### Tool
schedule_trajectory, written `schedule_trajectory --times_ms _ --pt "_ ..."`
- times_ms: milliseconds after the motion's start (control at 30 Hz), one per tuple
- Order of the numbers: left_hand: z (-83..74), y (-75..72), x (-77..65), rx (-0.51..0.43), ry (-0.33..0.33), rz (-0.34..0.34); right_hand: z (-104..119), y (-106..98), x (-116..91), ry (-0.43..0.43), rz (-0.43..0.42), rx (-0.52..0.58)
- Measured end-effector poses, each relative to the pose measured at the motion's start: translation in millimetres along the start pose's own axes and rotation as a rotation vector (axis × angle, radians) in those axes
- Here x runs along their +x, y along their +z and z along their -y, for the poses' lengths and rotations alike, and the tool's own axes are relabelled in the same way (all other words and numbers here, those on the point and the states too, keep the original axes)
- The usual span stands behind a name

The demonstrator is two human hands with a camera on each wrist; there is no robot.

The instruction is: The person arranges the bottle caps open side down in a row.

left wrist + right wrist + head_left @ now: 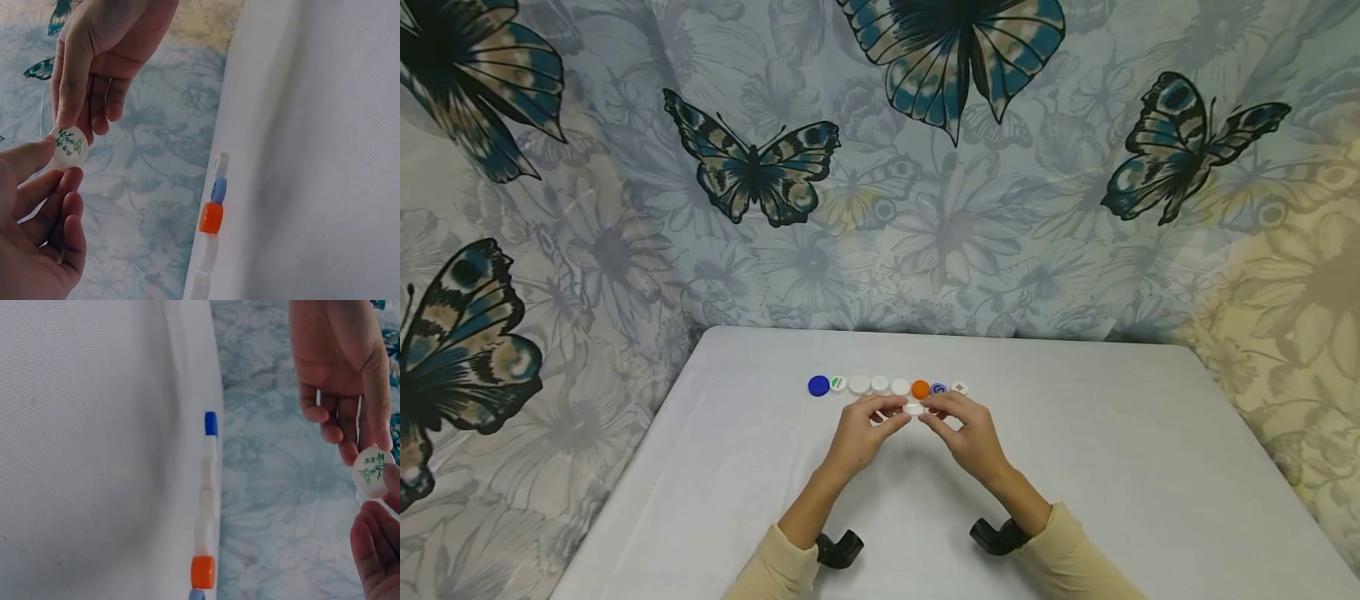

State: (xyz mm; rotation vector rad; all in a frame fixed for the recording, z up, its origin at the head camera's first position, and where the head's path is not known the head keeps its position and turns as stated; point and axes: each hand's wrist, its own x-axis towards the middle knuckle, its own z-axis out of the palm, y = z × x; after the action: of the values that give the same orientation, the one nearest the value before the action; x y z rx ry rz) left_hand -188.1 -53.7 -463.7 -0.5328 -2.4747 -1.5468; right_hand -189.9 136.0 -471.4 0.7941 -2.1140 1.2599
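A round white bottle cap point(913, 409) is held above the table between the fingertips of both hands. Green printing covers the cap's point(70, 148) flat top, which also shows in the right wrist view. My left hand point(859, 433) pinches one side of it between thumb and fingers. From the opposite side my right hand point(973, 433) pinches it too, thumb and forefinger at the rim. Just beyond the hands, caps stand in a row: a dark blue cap point(818, 385) at the left end, several white ones, an orange cap point(921, 389), a light blue cap point(938, 389) and a white cap point(959, 387).
The white table point(1112, 467) spreads out around the arms. Behind its far edge hangs a floral cloth point(925, 275) with large butterflies. Black wrist cameras are strapped to both forearms, below beige sleeves.
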Motion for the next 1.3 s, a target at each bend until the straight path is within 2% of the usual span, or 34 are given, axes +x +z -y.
schedule_trajectory --times_ms 100,400,567,700,800,967,1300 --pt "0.3 1.1 -0.3 -0.007 0.000 -0.004 1.3 0.1 -0.6 0.028 0.001 0.004" --pt "2.0 3.4 -0.2 -0.024 -0.031 0.002 4.4 -0.9 -1.8 0.129 0.072 0.056" --pt "2.2 3.3 -1.3 -0.054 -0.051 0.000 4.0 -1.0 -5.4 0.082 0.129 0.002" --pt "2.3 1.8 -1.5 -0.061 -0.061 0.031 3.3 -0.9 -7.6 0.053 0.107 -0.036" --pt "1.7 -0.6 -0.8 -0.043 -0.040 0.071 3.9 -1.4 -7.4 0.052 0.081 -0.041" --pt "0.9 -4.1 0.6 -0.003 -0.003 0.112 4.6 -2.6 -5.8 0.047 0.087 -0.032" --pt "0.8 -3.5 2.2 0.051 0.015 0.106 3.5 -5.2 -3.1 0.064 0.124 -0.042"
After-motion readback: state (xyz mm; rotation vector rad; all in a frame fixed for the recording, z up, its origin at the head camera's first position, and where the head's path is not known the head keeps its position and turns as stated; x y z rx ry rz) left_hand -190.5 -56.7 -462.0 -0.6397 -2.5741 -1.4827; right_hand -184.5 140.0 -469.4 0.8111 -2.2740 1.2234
